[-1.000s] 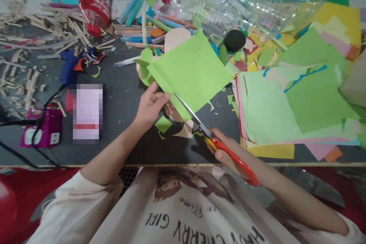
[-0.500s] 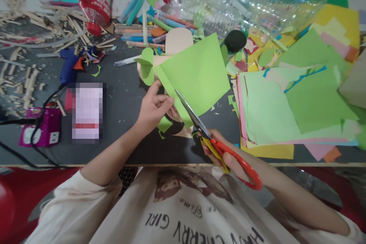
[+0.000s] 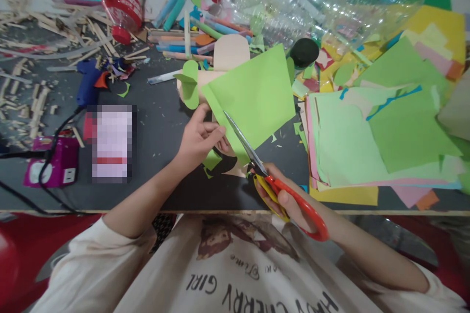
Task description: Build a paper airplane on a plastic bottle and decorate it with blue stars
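Scissors [image 3: 272, 182] slant across a green sheet [image 3: 260, 90] above a dark surface [image 3: 157, 122], their handles in a person's right hand [image 3: 284, 195], closed around the red and yellow loops. The points lie over the sheet just to the right of the left hand [image 3: 203, 137], whose half-curled fingers sit at the paper's lower-left edge; whether they pinch it firmly cannot be told. Most of the sheet spreads to the right of and beyond that hand. A beige paper roll [image 3: 211, 79] lies just beyond the left hand, partly behind the sheet, and a small green scrap [image 3: 212, 159] just on its near side. For a clean line, the left hand would probably do best to keep the edge taut, with its thumb clear of the blades, while the right hand guides them parallel to the narrow strip along that edge. Only the green sheet should sit between the blades; the beige roll behind it could be nicked by a careless snip
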{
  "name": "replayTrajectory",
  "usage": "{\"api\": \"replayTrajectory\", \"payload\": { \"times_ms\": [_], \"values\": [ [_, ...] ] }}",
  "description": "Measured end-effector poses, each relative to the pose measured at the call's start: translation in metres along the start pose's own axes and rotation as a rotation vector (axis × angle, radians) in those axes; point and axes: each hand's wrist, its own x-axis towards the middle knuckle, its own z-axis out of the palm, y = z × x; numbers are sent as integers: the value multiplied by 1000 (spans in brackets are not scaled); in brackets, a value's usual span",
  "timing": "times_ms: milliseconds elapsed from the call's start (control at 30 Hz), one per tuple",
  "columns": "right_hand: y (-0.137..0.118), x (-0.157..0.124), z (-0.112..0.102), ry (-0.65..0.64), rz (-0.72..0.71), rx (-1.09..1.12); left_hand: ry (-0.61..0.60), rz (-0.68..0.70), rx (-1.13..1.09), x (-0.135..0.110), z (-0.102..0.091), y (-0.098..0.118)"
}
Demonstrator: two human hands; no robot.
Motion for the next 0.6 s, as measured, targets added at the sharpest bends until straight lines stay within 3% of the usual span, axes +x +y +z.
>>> {"api": "replayTrajectory", "payload": {
  "times_ms": [600],
  "values": [
    [1, 5, 10, 115, 63, -81, 29, -48, 75, 0, -2, 1]
  ]
}}
